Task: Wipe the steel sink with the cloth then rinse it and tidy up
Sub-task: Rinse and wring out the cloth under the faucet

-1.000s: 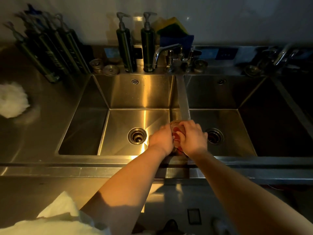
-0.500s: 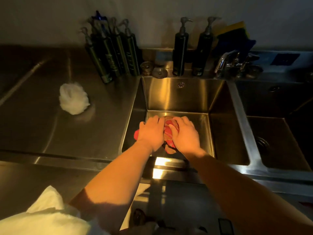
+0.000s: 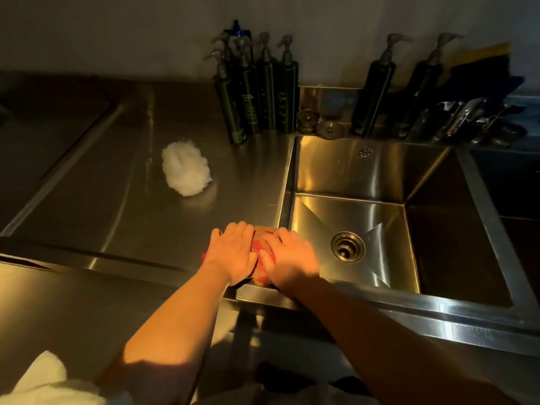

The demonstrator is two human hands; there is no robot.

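Dim amber light falls on a stainless-steel bench (image 3: 117,200) beside a deep steel sink (image 3: 350,176) with a round drain (image 3: 347,247). A person's left hand (image 3: 233,252) and right hand (image 3: 292,255) lie side by side, pressing a red-and-tan cloth (image 3: 258,244) flat on the bench at the sink's front-left corner. The fingers (image 3: 233,232) are straight and laid close together on top of the cloth, which shows mainly in the gap between the hands. A white fluffy puff (image 3: 185,169) sits well apart, near dark pump bottles (image 3: 257,92) by the wall.
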